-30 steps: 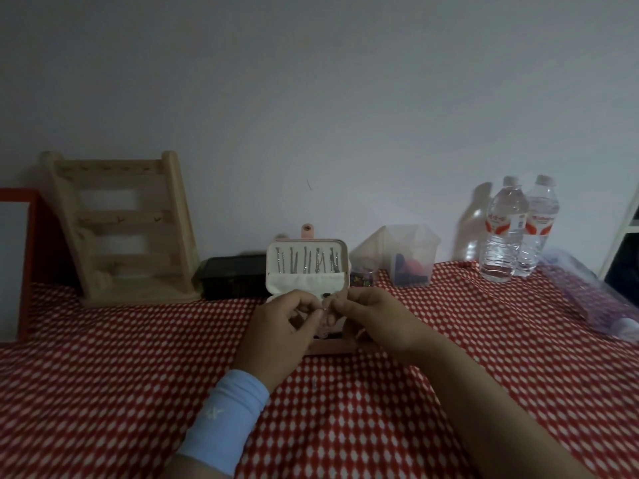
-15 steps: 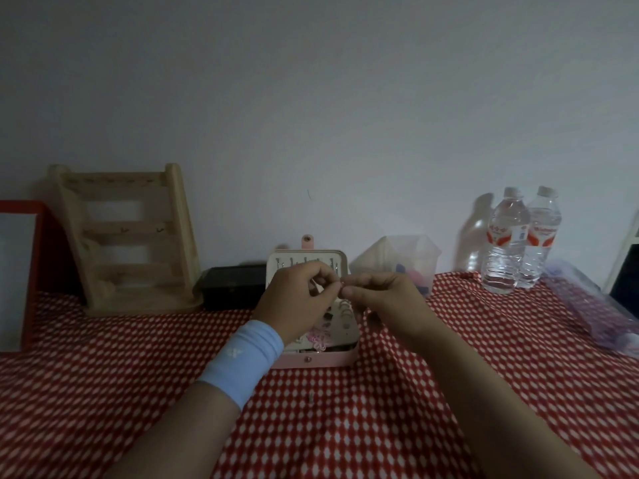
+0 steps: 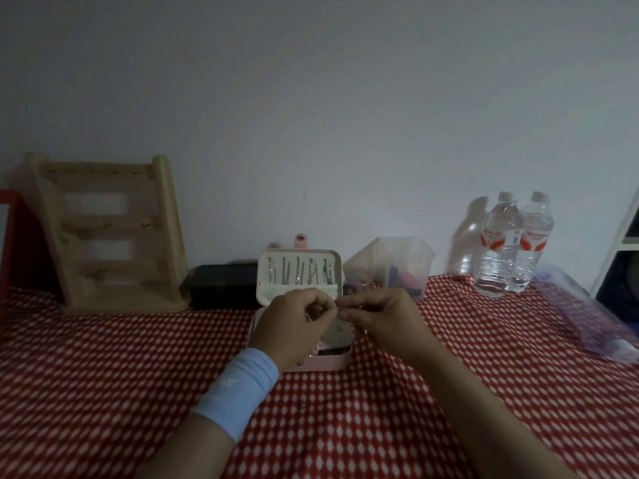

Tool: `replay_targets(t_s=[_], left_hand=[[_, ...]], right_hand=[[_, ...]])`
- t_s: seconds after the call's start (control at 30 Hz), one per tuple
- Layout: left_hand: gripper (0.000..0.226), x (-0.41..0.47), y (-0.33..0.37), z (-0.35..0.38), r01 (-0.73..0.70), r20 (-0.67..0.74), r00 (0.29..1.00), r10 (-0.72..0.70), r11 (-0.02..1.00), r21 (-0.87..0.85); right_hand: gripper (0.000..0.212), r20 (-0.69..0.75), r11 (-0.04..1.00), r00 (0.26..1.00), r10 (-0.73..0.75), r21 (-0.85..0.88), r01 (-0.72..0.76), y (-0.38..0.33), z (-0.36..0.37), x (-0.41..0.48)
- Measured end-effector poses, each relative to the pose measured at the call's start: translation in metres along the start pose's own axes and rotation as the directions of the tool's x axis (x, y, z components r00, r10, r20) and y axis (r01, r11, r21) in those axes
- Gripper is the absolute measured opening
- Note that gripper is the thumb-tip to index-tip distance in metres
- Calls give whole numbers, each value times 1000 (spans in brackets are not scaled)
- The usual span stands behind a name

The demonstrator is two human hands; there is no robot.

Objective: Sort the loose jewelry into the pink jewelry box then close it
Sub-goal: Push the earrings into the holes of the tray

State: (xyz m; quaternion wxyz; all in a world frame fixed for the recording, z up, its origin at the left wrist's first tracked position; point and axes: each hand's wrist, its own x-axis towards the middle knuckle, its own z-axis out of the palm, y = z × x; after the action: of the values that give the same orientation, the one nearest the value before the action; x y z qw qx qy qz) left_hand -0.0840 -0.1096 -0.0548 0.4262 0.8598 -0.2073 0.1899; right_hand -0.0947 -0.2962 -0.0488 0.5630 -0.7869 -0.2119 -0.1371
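- Here's the pink jewelry box (image 3: 328,364), sitting mid-table on the red-and-white checked cloth (image 3: 103,375) with its lid (image 3: 297,291) standing upright towards the wall.
- The lid's cream lining carries a row of thin silver pieces (image 3: 299,274), and a pink snap tab (image 3: 301,240) pokes up on top.
- In the base we glimpse a cream insert (image 3: 340,331) with small holes; the rest is hidden by the hands.
- The left hand (image 3: 290,326), a pale blue wristband (image 3: 238,388) behind it, hovers over the box with its fingers curled.
- The right hand (image 3: 383,319) meets it tip to tip. Both are pinched together, and we cannot tell what, if anything, sits between them.
- A tiny metallic speck (image 3: 303,404) lies on the cloth just in front of the box.
- At the back edge, a black box (image 3: 221,285) sits just left of the lid and a clear plastic container (image 3: 390,267) just right.
- A wooden rack (image 3: 103,233) leans at the far left, and two water bottles (image 3: 501,243) stand well off to the right.
- A purple bag (image 3: 587,312) lies near the right edge.
- Broad cloth stretches towards us and out to the left.
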Motion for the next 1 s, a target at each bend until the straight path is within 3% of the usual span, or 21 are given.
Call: replay_targets(t_s=[0.1,0.33,0.5,0.7,0.9,1.0], left_hand=[[4,-4,-4,-1,-34,15,999,33,999,40],[8,-9,-14,-10,-272,54,962,269,905,328],[13,-14,-16,-6,-303,68,952,300,876,376],[15,-13,-17,-2,-304,82,951,297,868,392],[9,-19,-8,-21,-279,71,959,273,881,383],[12,-33,5,-34,-187,159,977,138,918,350]], right_hand=[[20,13,998,1000,-13,-63,14,6,-2,-2],[18,74,888,996,42,-459,-3,19,-6,-4],[17,169,798,985,-27,-590,123,15,-4,-2],[13,306,681,951,-40,-688,250,5,-3,1],[20,272,601,962,10,-771,212,-1,3,2],[19,239,600,971,-19,-774,202,-2,7,1]])
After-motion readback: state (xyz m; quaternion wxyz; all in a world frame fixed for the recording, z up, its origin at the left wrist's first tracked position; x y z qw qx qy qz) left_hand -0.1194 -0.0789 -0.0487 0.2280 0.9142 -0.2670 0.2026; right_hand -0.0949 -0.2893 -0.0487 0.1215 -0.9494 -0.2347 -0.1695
